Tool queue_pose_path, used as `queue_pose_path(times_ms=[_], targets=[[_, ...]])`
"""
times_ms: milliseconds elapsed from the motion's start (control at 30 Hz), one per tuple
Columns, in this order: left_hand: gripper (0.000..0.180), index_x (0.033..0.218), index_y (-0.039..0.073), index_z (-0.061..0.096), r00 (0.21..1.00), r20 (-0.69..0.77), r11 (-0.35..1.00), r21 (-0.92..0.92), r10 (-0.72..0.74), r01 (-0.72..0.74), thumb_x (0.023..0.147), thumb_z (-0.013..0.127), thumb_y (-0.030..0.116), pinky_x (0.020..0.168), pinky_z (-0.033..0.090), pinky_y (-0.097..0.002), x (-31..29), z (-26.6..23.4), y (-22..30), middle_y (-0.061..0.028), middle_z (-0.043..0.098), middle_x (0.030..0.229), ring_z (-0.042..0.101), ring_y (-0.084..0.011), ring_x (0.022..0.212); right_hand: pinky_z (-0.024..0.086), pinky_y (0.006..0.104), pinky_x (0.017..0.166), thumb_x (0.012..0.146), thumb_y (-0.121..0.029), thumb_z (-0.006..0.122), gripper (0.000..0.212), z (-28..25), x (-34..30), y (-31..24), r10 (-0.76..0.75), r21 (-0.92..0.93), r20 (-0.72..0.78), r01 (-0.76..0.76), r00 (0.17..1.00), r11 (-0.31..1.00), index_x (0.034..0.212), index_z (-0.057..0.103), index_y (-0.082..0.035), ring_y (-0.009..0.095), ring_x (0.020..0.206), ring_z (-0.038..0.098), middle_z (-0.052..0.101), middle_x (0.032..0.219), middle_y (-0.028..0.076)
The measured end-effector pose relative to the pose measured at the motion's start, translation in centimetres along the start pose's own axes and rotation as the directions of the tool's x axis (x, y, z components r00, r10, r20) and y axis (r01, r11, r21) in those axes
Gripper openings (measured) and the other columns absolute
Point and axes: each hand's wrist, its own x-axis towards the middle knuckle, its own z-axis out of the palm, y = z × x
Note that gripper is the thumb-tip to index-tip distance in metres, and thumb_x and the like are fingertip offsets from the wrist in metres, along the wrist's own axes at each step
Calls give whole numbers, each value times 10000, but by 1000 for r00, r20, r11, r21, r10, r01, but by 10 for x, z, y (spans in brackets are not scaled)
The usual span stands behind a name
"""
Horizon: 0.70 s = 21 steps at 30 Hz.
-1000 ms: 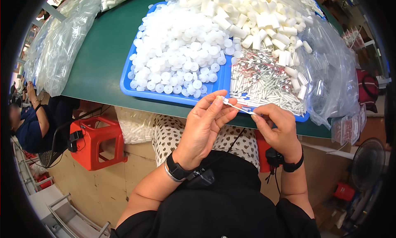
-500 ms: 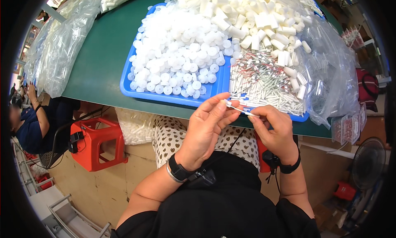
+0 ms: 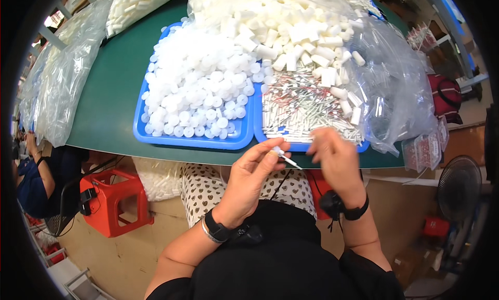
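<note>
My left hand pinches a thin white stick between thumb and fingers, just in front of the table edge. A small whitish piece shows at the stick's upper end by the fingertips. My right hand is off the stick, near the front rim of the right blue tray; its fingers are smeared by motion. In that tray lie many short white sticks, some with red or green strands. Beside it, the left blue tray holds a heap of small translucent white discs.
Cream foam cylinders pile up behind the trays from a clear plastic bag. More bags stand on the green table at left. A red stool, another person and a fan are around.
My right hand has let go of the stick's end and moved apart from it. The left hand keeps the stick, now tilted more downward. The whole view has shifted slightly.
</note>
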Motion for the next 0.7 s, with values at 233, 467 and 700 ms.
queue_pose_path(times_ms=[233,467,700], targets=[[346,1300,-17,529,995,1,990,-104,-99,98,1017,527,182,792,508,-250,1,-5,0,-78,646,1048,612,-105,863,506,478,679,917,-177,614,205,-52,31,48,-104,-732,-324,-180,940,657,1057,592,-30,399,786,656,680,888,182],[372,1309,-27,517,996,-19,990,-108,-88,86,1021,519,208,792,509,-255,1,-11,3,-84,644,1051,610,-110,877,513,437,670,917,-136,606,256,-52,32,54,-122,-580,-373,-128,920,805,1126,580,10,358,739,657,665,853,178],[372,1313,-17,519,996,89,998,-55,-12,17,1027,511,220,820,496,-255,0,-3,15,-111,631,1161,604,-116,933,469,312,556,924,-120,638,206,-22,5,2,-155,-186,-87,137,984,973,1076,570,2,199,619,595,630,806,127]])
